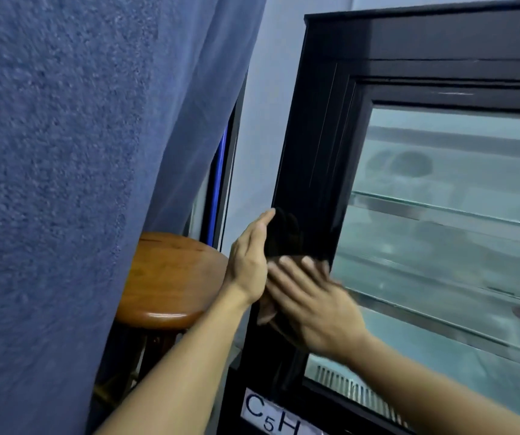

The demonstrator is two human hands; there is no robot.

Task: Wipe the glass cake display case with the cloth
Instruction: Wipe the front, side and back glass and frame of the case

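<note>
Hands meet at the cake display case (315,152): the left hand (247,265) lies flat, fingers straight, on the black frame. The blurred right hand (318,309) presses a dark cloth (288,259) beneath outstretched fingers (287,277), with the glass (440,246) just beyond its fingertips. Ungripped, the cloth could slip free.

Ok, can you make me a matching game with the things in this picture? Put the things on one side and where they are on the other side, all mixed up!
Things:
1. blue fabric curtain
2. round brown wooden stool
3. white label with black letters
4. black-framed glass display case

Places:
A. stuck low down on the black frame
B. on the right side of the picture
C. filling the left side of the picture
D. in the middle, between the curtain and the case

Pairs: 1-C, 2-D, 3-A, 4-B
</note>
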